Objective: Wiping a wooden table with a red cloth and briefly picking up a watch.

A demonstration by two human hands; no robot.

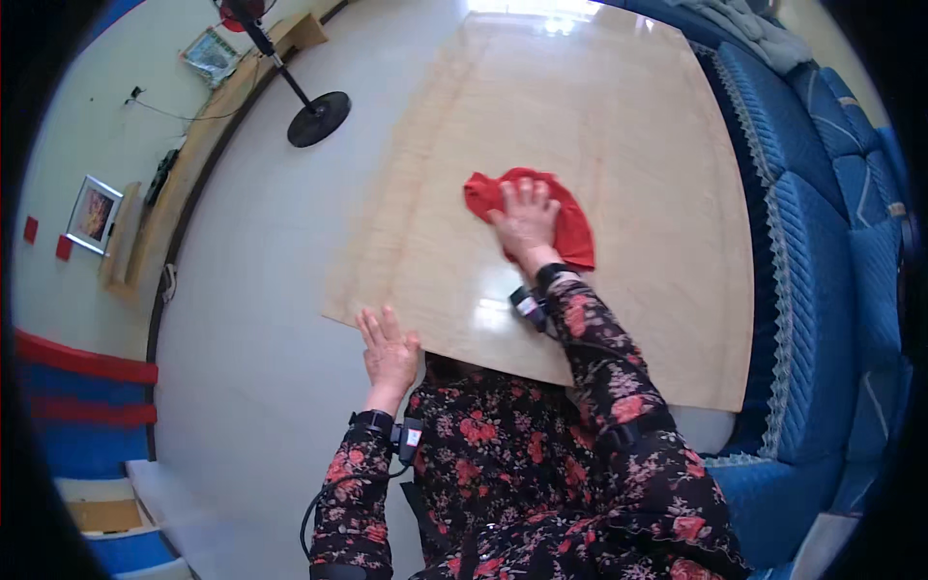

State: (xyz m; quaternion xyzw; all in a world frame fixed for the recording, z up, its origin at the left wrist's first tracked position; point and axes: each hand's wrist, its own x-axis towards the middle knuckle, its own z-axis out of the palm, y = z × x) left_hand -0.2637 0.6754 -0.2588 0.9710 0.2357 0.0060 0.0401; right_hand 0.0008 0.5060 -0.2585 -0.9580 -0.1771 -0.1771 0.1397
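Note:
A red cloth (572, 227) lies crumpled on the glossy beige tabletop (667, 145). My right hand (527, 220) rests flat on top of it, palm down with the fingers spread, pressing rather than gripping. Part of the cloth is hidden beneath that palm. At the table's near left corner, my left hand (389, 356) has its fingers stretched out over the edge and holds nothing. Each wrist wears a dark strap with a small black device.
Along the right side runs a blue quilted sofa (817, 290) with lace trim. A black fan base (319, 120) stands on the pale floor at the far left. By the left wall are a long wooden ledge (217, 111) and a framed picture (95, 215).

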